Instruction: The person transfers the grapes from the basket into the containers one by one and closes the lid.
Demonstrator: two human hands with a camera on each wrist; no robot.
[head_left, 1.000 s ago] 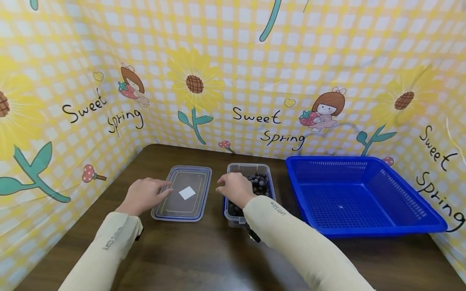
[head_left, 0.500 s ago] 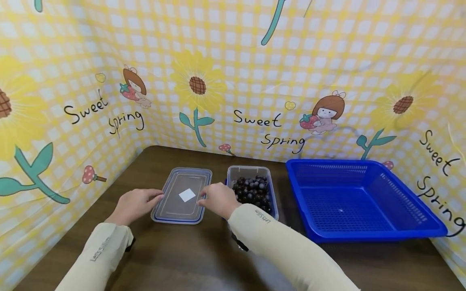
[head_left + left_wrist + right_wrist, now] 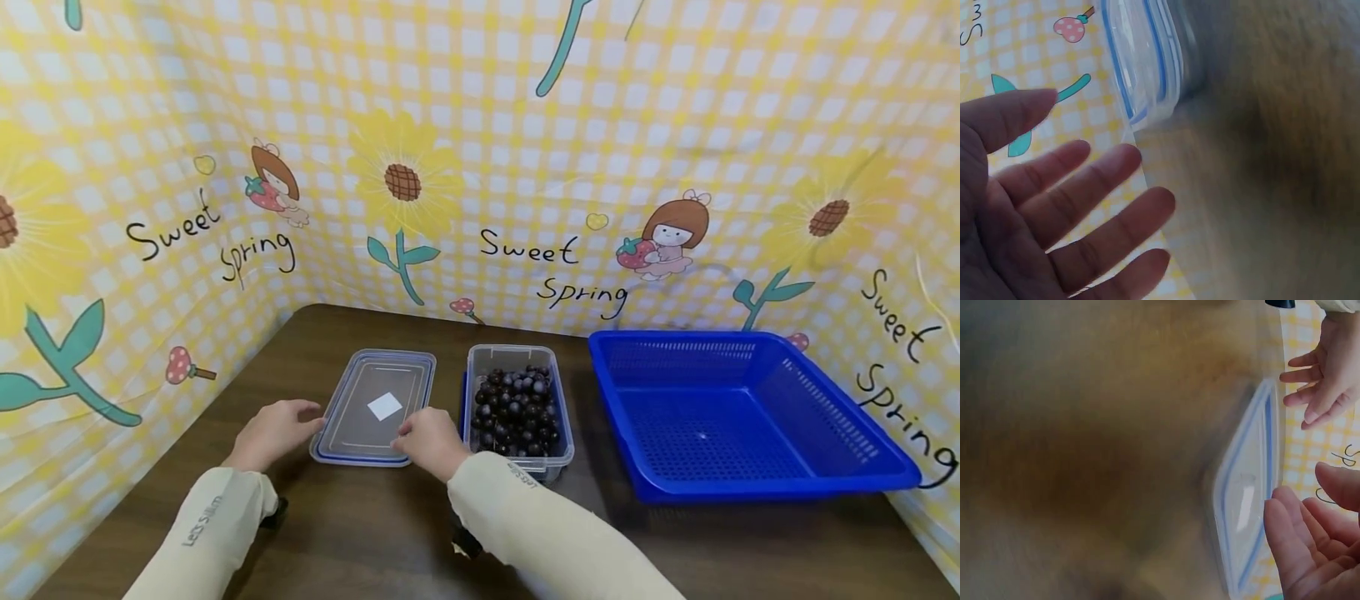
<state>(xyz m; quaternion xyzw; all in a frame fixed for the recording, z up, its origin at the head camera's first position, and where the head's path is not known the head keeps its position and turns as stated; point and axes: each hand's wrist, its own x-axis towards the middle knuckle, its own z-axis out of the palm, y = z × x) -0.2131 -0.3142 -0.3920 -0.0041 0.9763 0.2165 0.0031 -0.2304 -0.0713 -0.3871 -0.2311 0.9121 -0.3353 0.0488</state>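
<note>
A clear plastic lid (image 3: 352, 429) with a blue seal and a white square label lies flat on the brown table. My left hand (image 3: 273, 433) is at its left edge; the left wrist view shows the fingers (image 3: 1110, 219) spread apart, holding nothing. At the lid's front right corner is my right hand (image 3: 433, 442), thumb apart from loosely bent fingers (image 3: 1285, 540) in the right wrist view, nothing between them. Right of that hand stands a clear plastic container (image 3: 567, 437) holding many dark grapes (image 3: 517, 408), without a cover on top.
A large blue plastic basket (image 3: 750, 486) with perforated sides stands on the right of the table (image 3: 360, 533). Yellow checked cloth (image 3: 517, 167) with flowers and lettering hangs behind and along both sides.
My right hand has moved left and toward me, from over the grape container to the lid's front right corner. The left hand has shifted slightly left and nearer, off the lid.
</note>
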